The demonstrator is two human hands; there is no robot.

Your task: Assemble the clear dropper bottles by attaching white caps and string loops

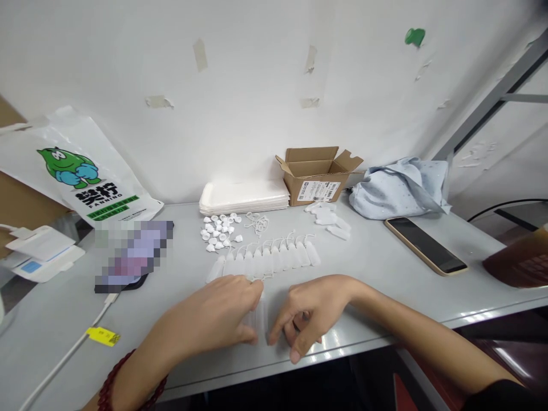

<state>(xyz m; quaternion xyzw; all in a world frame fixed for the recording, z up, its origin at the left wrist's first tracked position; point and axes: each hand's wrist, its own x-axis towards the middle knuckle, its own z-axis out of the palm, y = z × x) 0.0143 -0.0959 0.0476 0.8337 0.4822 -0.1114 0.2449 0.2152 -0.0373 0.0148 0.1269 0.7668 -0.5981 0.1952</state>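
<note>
Left hand (226,311): half curled, thumb apart; I couldn't tell whether it gripped anything.
Right hand (314,311): loosely bent, nothing visible within its grasp.
Clear tube (262,319): lay between both hands, near the table's (363,257) front edge.
Bottle row (269,261): lay just beyond the left hand, white caps (216,234) farther toward the back edge.

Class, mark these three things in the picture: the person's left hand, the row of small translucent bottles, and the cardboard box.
Left hand (218,311), head view: back of the hand.
Row of small translucent bottles (264,264), head view: body of a middle bottle.
Cardboard box (319,191), head view: its labelled front wall.
</note>
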